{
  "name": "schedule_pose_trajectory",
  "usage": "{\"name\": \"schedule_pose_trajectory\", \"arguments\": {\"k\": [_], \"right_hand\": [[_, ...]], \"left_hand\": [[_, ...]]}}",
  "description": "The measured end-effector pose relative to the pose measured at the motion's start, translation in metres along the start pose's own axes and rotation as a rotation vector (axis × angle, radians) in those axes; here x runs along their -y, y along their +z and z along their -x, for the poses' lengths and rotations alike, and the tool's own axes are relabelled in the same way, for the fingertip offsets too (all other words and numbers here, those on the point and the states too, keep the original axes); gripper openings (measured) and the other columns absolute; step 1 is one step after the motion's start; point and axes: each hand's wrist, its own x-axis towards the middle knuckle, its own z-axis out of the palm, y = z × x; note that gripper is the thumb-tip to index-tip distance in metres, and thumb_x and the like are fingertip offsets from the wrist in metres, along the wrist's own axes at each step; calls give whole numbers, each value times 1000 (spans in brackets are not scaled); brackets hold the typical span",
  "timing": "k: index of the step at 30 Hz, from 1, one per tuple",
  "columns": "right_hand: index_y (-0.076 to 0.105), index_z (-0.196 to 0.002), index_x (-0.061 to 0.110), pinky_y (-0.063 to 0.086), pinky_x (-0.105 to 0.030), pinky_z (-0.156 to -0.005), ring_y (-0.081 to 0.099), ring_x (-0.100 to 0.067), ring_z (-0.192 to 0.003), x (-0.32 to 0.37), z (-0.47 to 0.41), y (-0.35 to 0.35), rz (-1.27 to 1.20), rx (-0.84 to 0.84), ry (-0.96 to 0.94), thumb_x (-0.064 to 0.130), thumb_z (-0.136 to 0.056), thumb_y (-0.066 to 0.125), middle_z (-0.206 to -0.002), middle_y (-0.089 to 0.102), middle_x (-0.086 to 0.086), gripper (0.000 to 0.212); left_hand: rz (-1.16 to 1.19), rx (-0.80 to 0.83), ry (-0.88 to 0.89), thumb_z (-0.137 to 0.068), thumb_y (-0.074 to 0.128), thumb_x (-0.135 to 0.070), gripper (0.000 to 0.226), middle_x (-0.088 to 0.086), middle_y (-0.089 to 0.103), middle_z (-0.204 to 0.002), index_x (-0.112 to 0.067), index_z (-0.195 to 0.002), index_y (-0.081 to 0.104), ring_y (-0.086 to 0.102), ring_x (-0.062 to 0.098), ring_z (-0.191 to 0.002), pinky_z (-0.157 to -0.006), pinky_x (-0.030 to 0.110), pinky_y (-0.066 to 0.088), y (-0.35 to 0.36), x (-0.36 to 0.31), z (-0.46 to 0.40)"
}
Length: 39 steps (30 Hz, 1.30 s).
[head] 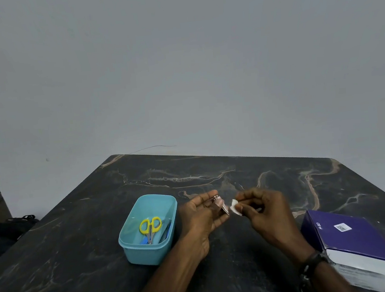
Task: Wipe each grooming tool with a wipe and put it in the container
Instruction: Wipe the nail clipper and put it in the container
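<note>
one purple box (353,236) — two hands: left hand (200,216) with clipper (221,205), right hand (262,212) with wipe (235,207)

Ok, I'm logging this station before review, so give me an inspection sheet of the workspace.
Surface: dark marbled table, bare around the work.
Job's things: nail clipper held; white wipe at its tip; teal container holds yellow-handled scissors and other tools.
Clutter: purple and white box at right.
Hands: left hand holds the clipper; right hand pinches the wipe.
Cables: thin wire at the table's far edge.
Surroundings: plain wall; dark bag on the left.
</note>
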Motion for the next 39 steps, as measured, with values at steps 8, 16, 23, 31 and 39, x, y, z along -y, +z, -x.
{"name": "schedule_pose_trajectory", "arguments": {"k": [8,16,23,31,39], "right_hand": [[71,-86,8,58,-27,-64,73,-20,-68,-1,-1,1,-233,76,171,3,-77,76,-69,75,-6,11],[70,-89,-4,43,-13,-44,68,-13,-55,4,0,0,-390,142,271,-3,-73,77,-72,74,-19,17],[69,-95,-1,42,-20,-49,68,-18,-63,2,0,-3,-460,142,367,5,-74,78,-76,75,-18,24],[70,-94,-1,42,-22,-52,68,-15,-64,9,3,-7,-513,247,382,6,-75,75,-77,74,-16,20],[67,-103,0,43,-24,-55,67,-13,-64,9,0,-7,-622,186,387,1,-76,73,-83,76,-14,28]], "left_hand": [[-109,85,20,-85,67,2,16,12,73,-91,-11,-94,68,70,19,-73,-58,26,59,2,1,5],[-152,90,2,-85,67,-2,14,10,73,-83,-10,-96,70,60,13,-60,-46,21,46,2,0,6],[-194,142,-64,-86,69,-12,8,2,75,-88,-18,-89,73,65,14,-78,-56,23,46,2,1,5],[-108,273,-128,-88,65,-11,8,7,74,-80,-10,-85,73,66,21,-80,-96,49,48,1,-6,6],[-87,284,-128,-88,64,-11,8,3,74,-75,-8,-87,72,68,16,-77,-67,29,54,2,-8,9]]}}
